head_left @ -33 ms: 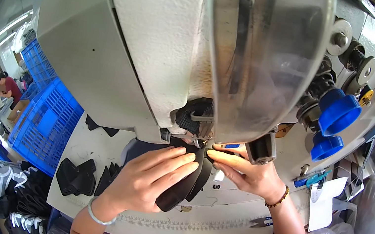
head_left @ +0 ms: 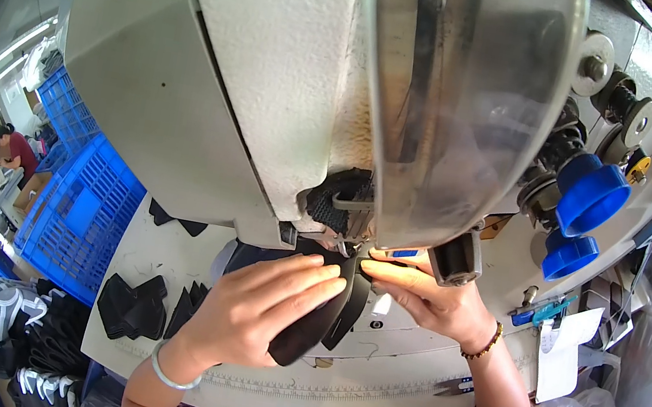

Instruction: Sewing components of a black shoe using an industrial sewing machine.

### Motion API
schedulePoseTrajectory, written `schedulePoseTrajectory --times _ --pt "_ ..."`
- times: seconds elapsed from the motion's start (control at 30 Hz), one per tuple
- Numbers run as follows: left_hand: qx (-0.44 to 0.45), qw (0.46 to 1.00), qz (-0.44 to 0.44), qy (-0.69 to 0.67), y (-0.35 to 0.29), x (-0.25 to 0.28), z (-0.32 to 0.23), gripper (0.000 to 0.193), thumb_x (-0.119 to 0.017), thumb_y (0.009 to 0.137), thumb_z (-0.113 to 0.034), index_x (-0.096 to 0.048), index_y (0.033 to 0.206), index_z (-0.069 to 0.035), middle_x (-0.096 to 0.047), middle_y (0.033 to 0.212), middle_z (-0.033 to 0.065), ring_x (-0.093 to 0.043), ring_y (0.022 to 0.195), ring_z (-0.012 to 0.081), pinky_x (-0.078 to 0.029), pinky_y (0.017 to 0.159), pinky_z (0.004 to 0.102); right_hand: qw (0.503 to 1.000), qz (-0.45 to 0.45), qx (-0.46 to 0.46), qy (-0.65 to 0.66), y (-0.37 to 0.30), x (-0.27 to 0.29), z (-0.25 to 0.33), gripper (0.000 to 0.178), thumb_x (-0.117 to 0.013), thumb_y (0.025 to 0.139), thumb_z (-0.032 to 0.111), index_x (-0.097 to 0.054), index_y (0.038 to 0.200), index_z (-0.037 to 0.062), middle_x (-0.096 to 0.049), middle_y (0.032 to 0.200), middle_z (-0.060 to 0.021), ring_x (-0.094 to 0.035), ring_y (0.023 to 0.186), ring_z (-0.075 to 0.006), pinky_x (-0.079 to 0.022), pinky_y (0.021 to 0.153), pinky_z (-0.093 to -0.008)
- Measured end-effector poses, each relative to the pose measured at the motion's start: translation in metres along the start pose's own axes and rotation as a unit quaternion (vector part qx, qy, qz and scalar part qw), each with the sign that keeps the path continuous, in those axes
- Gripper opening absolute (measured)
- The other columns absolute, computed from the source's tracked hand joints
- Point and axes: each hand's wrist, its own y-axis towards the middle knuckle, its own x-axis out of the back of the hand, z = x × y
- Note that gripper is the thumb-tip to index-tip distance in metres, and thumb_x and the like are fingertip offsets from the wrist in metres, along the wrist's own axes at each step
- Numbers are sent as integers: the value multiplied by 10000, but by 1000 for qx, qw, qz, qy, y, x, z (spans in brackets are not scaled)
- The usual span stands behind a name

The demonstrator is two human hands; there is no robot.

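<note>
A curved black piece that looks like a shoe upper (head_left: 301,337) lies under the needle area of a large white sewing machine (head_left: 271,46). My left hand (head_left: 256,300) is closed on its left side, fingers laid together over the top and thumb hidden. At its right edge, just below the machine head, my right hand (head_left: 440,300) pinches the material between thumb and fingers. The exact stitching point is hidden behind the head and fingers.
Stacked black cut pieces (head_left: 131,307) lie on the white table (head_left: 397,395) at left. Blue crates (head_left: 79,217) stand beyond it, with finished shoe parts (head_left: 13,318) below. Blue knobs (head_left: 593,198) jut out at right, near a teal-handled tool (head_left: 554,306) and plastic bags (head_left: 649,374).
The near end of the black piece has shifted very slightly to the left under my left hand. My right hand stays in place.
</note>
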Motion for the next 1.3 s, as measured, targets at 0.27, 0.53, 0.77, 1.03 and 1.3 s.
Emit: schedulePoseTrajectory --times 0.27,0.53,0.77,1.03,1.3 --pt "141 974 -111 -136 8 -4 -3 278 -673 789 38 -696 1065 11 -718 999 156 -706 883 295 -553 802 352 999 30 -33 24 -4 1 -2 329 -733 795 13 -718 1115 86 -702 1096 -101 -671 980 -258 -538 836 -351" --pt "122 978 -118 -120 6 -6 -5 284 -672 789 40 -697 1069 5 -721 1024 137 -707 931 288 -561 831 348 998 24 -45 26 -3 3 1 330 -727 805 10 -718 1123 98 -702 1098 -101 -672 978 -256 -537 851 -350" --pt "68 989 -111 -72 1 -10 -3 399 -665 694 19 -698 1092 9 -715 1035 140 -702 955 300 -572 847 372 998 35 -53 28 -1 4 3 332 -719 812 8 -720 1127 113 -706 1092 -84 -678 977 -252 -554 847 -346" --pt "-47 997 -30 46 -8 -15 4 588 -461 889 -481 -687 1130 4 -664 1119 135 -620 1070 291 -525 940 412 999 0 -31 15 1 2 1 360 -770 765 34 -728 1110 127 -713 929 -67 -671 789 -241 -549 714 -332" --pt "-56 996 15 62 -5 -8 -1 532 -623 686 -225 -665 1150 31 -653 1148 125 -613 1097 271 -533 958 383 995 36 6 -98 -9 2 3 545 -689 660 0 -699 1168 197 -681 1052 -55 -651 935 -260 -517 878 -385"
